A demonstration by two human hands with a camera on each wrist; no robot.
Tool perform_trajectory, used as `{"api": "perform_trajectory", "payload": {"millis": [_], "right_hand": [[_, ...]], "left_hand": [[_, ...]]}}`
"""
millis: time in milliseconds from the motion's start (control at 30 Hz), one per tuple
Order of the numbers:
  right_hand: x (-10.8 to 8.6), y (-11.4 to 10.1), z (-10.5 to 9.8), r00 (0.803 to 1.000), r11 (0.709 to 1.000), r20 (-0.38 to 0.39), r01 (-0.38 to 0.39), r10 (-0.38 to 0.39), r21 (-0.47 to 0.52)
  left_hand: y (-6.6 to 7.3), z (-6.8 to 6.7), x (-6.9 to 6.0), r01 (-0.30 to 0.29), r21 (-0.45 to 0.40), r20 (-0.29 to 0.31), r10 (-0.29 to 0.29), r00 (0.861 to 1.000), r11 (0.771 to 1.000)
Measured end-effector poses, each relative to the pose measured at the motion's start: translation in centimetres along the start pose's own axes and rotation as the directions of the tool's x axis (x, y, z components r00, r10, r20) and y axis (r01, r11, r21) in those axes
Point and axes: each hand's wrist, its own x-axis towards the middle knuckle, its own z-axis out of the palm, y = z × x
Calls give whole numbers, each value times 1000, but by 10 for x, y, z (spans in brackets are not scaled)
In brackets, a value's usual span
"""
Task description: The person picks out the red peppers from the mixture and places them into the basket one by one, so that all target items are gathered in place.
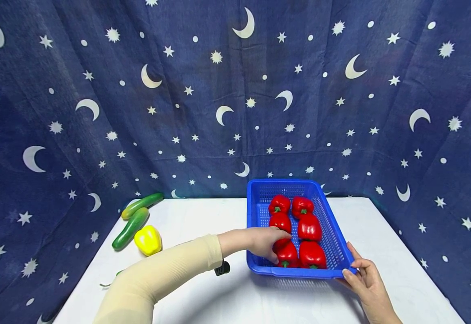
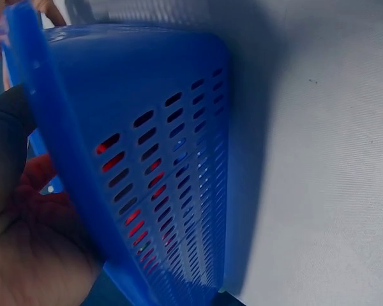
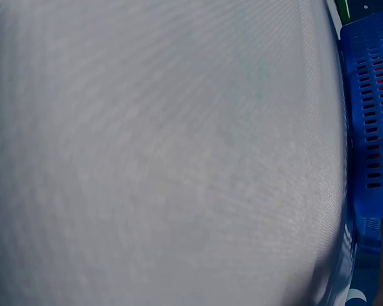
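A blue plastic basket [image 1: 253,211] with slotted walls holds several red bell peppers [image 1: 310,227] in two columns. My left hand [image 1: 264,243] reaches over the basket's left rim and grips the front-left red bell pepper [image 1: 287,255], fingers and thumb around its upper left side. In the left wrist view that hand [image 2: 32,255] is inside the rim, with red showing through the slots. At the front right corner my right hand [image 1: 367,285] holds the basket, thumb on the rim and other fingers along the side and below. The right wrist view catches only a finger near the basket [image 3: 373,127].
On the left of the white table [image 1: 203,216] lie two cucumbers [image 1: 132,228] and a yellow bell pepper [image 1: 148,240]. A thin green stem [image 1: 105,285] pokes out beside my left sleeve. A dark blue star-and-moon curtain [image 1: 203,90] encloses the table's back and sides.
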Motion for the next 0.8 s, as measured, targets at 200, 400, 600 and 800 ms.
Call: {"api": "perform_trajectory", "payload": {"millis": [200, 400, 600, 800], "right_hand": [[0, 1, 0, 1000, 1000, -1, 13, -13, 10], [1, 0, -1, 1000, 1000, -11, 1, -1, -1], [0, 1, -1, 1000, 1000, -26, -9, 9, -6], [1, 0, 0, 1000, 1000, -20, 14, -14, 2]], "left_hand": [[-3, -12, -9, -56, -60, -53, 53, 997, 997], [-7, -21, -21, -78, -153, -134, 57, 989, 985], [-15, -26, -34, -58, -119, -238, 28, 971, 991], [-27, -31, -54, -27, -78, -348, -2, 937, 997]]}}
